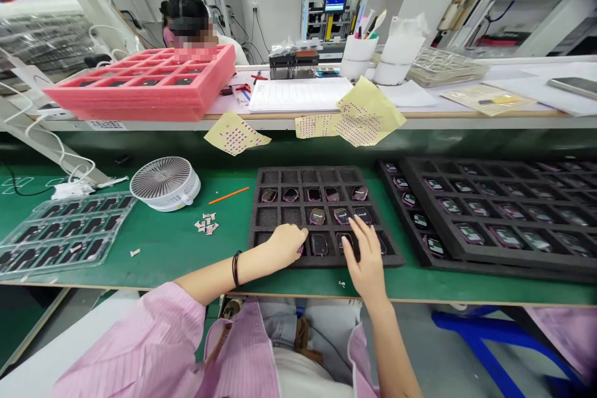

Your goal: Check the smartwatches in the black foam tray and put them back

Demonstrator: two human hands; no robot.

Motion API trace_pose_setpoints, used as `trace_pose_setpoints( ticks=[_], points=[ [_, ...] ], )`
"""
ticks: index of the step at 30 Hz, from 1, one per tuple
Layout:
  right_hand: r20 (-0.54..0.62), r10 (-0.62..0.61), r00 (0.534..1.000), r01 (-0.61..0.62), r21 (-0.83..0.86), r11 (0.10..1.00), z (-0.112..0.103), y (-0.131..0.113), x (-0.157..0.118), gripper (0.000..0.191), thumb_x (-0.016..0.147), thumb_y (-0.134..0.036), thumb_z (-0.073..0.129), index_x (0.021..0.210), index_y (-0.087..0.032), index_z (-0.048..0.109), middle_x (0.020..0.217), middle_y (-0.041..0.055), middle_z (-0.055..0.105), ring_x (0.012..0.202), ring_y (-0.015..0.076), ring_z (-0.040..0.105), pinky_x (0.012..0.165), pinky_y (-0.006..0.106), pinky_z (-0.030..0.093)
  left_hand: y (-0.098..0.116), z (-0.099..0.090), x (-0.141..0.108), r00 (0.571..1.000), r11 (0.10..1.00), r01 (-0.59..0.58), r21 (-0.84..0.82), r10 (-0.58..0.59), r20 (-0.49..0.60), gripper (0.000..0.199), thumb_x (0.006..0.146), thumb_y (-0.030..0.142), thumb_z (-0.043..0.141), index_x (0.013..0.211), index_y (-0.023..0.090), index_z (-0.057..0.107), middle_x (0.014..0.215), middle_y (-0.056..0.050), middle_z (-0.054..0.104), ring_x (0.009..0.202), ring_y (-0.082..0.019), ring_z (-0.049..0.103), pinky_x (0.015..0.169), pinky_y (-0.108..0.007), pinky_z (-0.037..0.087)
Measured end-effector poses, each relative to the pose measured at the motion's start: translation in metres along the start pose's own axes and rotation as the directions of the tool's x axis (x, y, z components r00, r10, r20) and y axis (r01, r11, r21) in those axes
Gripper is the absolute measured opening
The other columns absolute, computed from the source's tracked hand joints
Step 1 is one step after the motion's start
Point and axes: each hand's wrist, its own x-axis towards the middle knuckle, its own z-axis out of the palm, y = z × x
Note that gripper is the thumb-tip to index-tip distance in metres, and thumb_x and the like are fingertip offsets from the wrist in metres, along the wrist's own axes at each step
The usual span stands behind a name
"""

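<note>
A black foam tray [265, 217] with square compartments lies on the green bench, and several watch-like devices sit in it. My left hand [286, 245] is over the front row of this tray, fingers curled round a small purple-edged device [300, 250] that is mostly hidden. Just right of it a dark device [319, 244] rests in its compartment. My right hand [366, 258] reaches over the tray's right part with fingers spread, thumb by a front-row device [346, 241] and fingertips near a device [362, 216] in the row behind. Nothing shows in its grasp.
More foam trays of devices [508, 249] lie at the right. A white fan [165, 183], an orange stick [228, 195], small white pieces [206, 224] and a clear tray [65, 230] are at the left. Behind stands a shelf with a pink foam tray [140, 102]; a person [189, 18] sits beyond.
</note>
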Motion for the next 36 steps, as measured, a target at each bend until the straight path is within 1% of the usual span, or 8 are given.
trace_pose_setpoints(
  ticks=[8,14,18,21,24,28,31,36],
  points=[
    [-0.129,0.247,0.960,-0.216,0.215,0.952,-0.024,-0.003,-0.001,0.034,0.092,-0.030,0.047,0.124,-0.023,0.055,0.126,0.0112,0.057,0.121,0.0249,0.050,0.106,0.052,0.034,-0.025,0.012,-0.012,0.972,0.946,-0.029,-0.324,-0.050,-0.231,0.039,0.071,0.033,0.071,0.105,0.018,0.062,0.098,-0.007,0.070,0.089,-0.025,0.067,0.081,-0.034,0.052],
    [0.416,0.304,0.857,-0.515,0.657,0.551,0.018,-0.043,0.007,0.044,0.087,-0.039,0.054,0.129,-0.024,0.048,0.117,0.0096,0.062,0.105,0.0229,0.061,0.089,0.041,0.052,-0.010,0.002,-0.029,0.869,0.936,-0.197,-0.293,0.028,-0.495,0.045,0.079,0.028,0.064,0.121,0.019,0.049,0.112,-0.009,0.064,0.102,-0.023,0.062,0.088,-0.033,0.050],
    [0.436,0.211,0.875,-0.467,0.646,0.604,0.046,-0.066,0.014,0.045,0.083,-0.039,0.058,0.125,-0.024,0.051,0.122,0.0085,0.060,0.116,0.0249,0.055,0.099,0.042,0.045,-0.003,0.005,-0.042,0.879,0.955,-0.188,-0.228,0.060,-0.473,0.046,0.082,0.012,0.052,0.127,0.018,0.042,0.110,-0.010,0.062,0.102,-0.023,0.060,0.087,-0.034,0.050],
    [0.455,0.103,0.885,-0.396,0.618,0.679,0.062,-0.081,0.018,0.047,0.080,-0.036,0.061,0.125,-0.023,0.051,0.127,0.0091,0.057,0.120,0.0261,0.052,0.104,0.045,0.039,-0.006,0.013,-0.053,0.887,0.973,-0.098,-0.208,-0.009,-0.461,0.058,0.078,0.003,0.047,0.134,0.017,0.035,0.112,-0.012,0.060,0.104,-0.024,0.058,0.087,-0.038,0.050],
    [0.516,0.071,0.854,-0.439,0.639,0.632,0.077,-0.093,0.023,0.042,0.079,-0.036,0.060,0.119,-0.024,0.054,0.121,0.0079,0.060,0.115,0.0254,0.055,0.102,0.044,0.041,-0.018,0.018,-0.069,0.878,0.960,-0.015,-0.278,-0.120,-0.463,0.064,0.078,0.008,0.054,0.137,0.017,0.031,0.117,-0.013,0.057,0.108,-0.025,0.056,0.089,-0.038,0.050],
    [0.710,0.128,0.692,-0.714,0.648,0.263,0.091,-0.098,0.032,0.041,0.082,-0.040,0.056,0.118,-0.023,0.051,0.093,0.0051,0.068,0.075,0.0211,0.065,0.064,0.038,0.056,-0.061,0.022,-0.099,0.817,0.885,0.032,-0.465,-0.291,-0.498,0.068,0.076,0.037,0.068,0.134,0.020,0.036,0.126,-0.010,0.053,0.116,-0.024,0.051,0.095,-0.035,0.047],
    [0.770,0.138,0.623,-0.777,0.630,-0.010,0.093,-0.096,0.035,0.039,0.084,-0.038,0.053,0.119,-0.022,0.049,0.079,0.0027,0.066,0.058,0.0174,0.061,0.047,0.031,0.051,-0.104,0.037,-0.117,0.689,0.801,0.350,-0.485,-0.571,-0.446,0.031,0.086,0.034,0.055,0.113,0.018,0.054,0.109,-0.010,0.060,0.105,-0.025,0.056,0.090,-0.039,0.048],
    [0.768,0.131,0.627,-0.766,0.638,-0.079,0.093,-0.093,0.033,0.037,0.084,-0.037,0.052,0.118,-0.021,0.051,0.077,0.0027,0.066,0.058,0.0170,0.061,0.046,0.029,0.049,-0.145,0.075,-0.119,0.606,0.687,0.585,-0.431,-0.723,-0.332,0.014,0.087,0.025,0.052,0.093,0.017,0.062,0.099,-0.010,0.061,0.098,-0.025,0.057,0.083,-0.036,0.049]
  ],
)
